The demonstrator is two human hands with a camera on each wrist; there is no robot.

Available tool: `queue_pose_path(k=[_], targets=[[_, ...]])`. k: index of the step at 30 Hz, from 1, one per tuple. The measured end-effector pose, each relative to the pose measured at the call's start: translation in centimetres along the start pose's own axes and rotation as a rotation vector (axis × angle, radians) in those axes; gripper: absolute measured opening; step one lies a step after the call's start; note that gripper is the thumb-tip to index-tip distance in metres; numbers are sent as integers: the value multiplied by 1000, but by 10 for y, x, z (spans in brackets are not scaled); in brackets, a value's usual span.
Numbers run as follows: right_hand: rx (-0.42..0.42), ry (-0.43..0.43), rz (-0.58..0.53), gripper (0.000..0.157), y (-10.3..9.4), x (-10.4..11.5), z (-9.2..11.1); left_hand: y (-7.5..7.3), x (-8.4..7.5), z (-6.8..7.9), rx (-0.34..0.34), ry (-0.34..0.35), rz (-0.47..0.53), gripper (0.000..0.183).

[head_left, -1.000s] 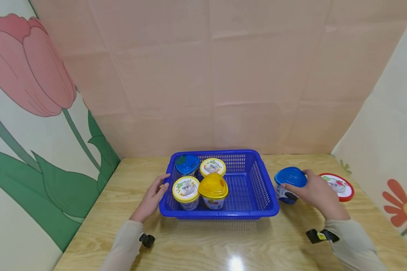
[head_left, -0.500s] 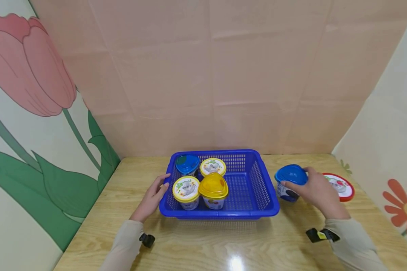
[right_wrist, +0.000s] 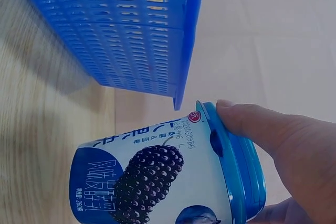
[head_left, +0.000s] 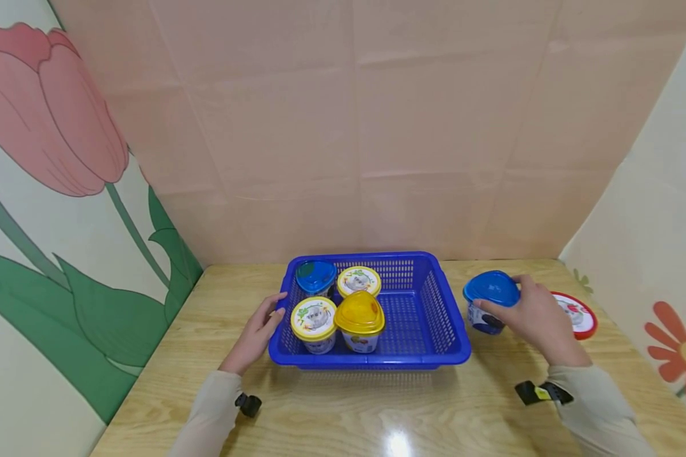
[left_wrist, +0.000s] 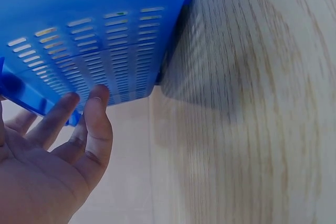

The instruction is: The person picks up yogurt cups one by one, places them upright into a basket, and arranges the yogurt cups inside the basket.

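Note:
My right hand [head_left: 540, 318] pinches a blue-lidded yogurt cup [right_wrist: 142, 177] by its lid, thumb on the near side. The cup [head_left: 484, 317] is upright, just right of the blue plastic basket [head_left: 456, 324], with a blackberry picture on its white and blue wall. My left hand [head_left: 255, 335] rests loose fingers against the basket's left rim and side. Inside the basket stand a cup with a blue lid [head_left: 316, 277], two with white and yellow lids [head_left: 313, 318] and one with a domed yellow lid [head_left: 360, 313].
A red-rimmed white lid [head_left: 577, 316] shows on the right, partly behind my right hand. The wooden table [head_left: 331, 412] runs back to a paper-covered wall [head_left: 343, 127]. Side panels with painted flowers stand left and right.
My right hand has raised the blue-lidded yogurt cup slightly, moving it a little farther back. The left hand and the basket have stayed put.

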State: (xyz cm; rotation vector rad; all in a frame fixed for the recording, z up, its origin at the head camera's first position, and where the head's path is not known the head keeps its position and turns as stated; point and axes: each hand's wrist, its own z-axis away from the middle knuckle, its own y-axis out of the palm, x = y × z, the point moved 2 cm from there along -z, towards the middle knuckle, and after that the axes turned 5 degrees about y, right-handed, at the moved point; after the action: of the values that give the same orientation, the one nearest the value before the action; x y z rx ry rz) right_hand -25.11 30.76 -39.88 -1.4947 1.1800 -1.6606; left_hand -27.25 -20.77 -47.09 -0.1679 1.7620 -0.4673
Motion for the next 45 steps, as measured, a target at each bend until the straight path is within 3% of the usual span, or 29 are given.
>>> queue_pose_path(k=[23,33,45], targets=[[-86,-26,-69,117,-17,20,3,-1,3,-2,5,12,5,46],[-139,-62,-66,112,-28,31,2,-1,2,-2,5,-21,30,46],[-137,-51,-80,113,-35,43,3,-1,3,-3,16,-22,40,47]])
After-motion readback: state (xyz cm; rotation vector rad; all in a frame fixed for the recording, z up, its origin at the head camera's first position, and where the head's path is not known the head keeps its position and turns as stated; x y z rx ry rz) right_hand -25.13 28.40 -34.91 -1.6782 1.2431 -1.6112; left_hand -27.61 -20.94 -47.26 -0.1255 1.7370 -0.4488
